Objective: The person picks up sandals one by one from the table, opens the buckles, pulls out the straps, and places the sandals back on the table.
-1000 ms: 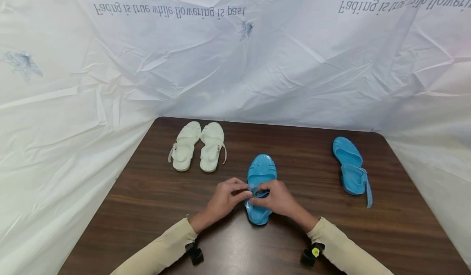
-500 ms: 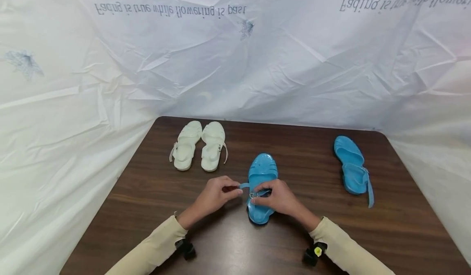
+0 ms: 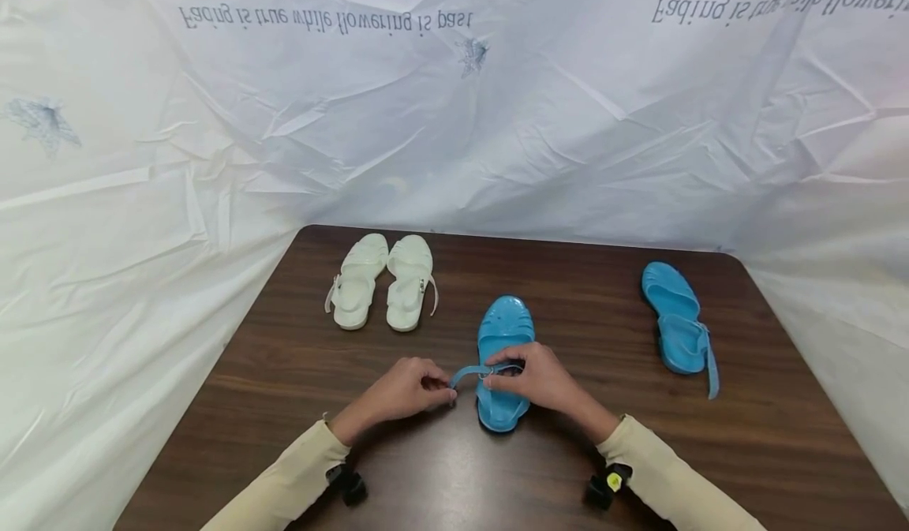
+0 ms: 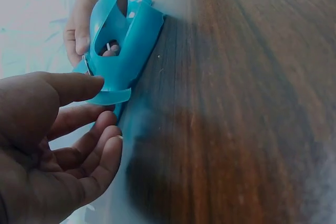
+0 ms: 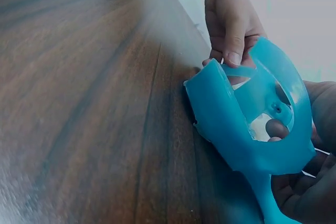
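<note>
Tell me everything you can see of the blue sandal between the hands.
The blue sandal is glossy, apparently moulded plastic, with a slotted toe, an open-sided heel and a metal buckle. It sits sole down on the table, toe pointing away from the person. The left hand pinches its strap, drawn out leftward; the right hand grips it by the buckle. Whether the strap is fastened is unclear.

Both sleeves [image 3: 289, 468] are cream, both wrist units [image 3: 346, 484] black, the right's yellow spot [image 3: 614, 481] seemingly round.
</note>
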A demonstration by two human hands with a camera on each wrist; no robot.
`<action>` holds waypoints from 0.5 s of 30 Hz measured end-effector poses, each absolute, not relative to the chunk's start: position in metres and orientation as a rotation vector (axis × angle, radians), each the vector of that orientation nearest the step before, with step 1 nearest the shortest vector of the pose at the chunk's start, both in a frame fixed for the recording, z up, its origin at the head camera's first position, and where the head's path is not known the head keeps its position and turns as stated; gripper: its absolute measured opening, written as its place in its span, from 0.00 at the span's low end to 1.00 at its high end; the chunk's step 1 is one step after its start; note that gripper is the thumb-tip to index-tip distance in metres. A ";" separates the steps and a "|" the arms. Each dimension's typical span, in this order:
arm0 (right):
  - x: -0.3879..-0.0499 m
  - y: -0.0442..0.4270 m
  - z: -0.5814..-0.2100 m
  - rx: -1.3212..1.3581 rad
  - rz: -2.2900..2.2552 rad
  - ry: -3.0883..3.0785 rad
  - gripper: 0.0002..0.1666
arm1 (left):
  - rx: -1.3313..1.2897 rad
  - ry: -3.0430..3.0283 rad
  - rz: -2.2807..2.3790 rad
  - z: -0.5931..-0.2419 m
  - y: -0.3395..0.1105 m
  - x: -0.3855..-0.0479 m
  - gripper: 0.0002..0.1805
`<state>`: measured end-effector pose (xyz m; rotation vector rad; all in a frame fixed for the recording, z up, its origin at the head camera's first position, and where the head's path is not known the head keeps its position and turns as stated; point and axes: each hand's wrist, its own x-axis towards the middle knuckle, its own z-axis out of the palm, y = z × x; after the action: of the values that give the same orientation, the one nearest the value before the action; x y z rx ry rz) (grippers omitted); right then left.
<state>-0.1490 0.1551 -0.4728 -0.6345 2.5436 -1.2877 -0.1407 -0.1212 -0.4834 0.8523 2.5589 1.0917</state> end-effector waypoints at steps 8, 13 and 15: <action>-0.150 0.159 -0.472 -0.653 -1.299 2.548 0.19 | 0.871 2.533 1.012 -0.481 -0.115 -0.145 0.05; -0.151 0.163 -0.470 -0.648 -1.312 2.548 0.19 | 0.854 2.511 0.986 -0.475 -0.110 -0.149 0.08; -0.151 0.164 -0.470 -0.654 -1.314 2.550 0.18 | 0.837 2.513 0.993 -0.472 -0.107 -0.151 0.13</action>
<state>-0.1515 0.1644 -0.4696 -0.6545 2.5502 -1.3144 -0.1511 -0.1070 -0.4719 0.8368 2.5134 0.9934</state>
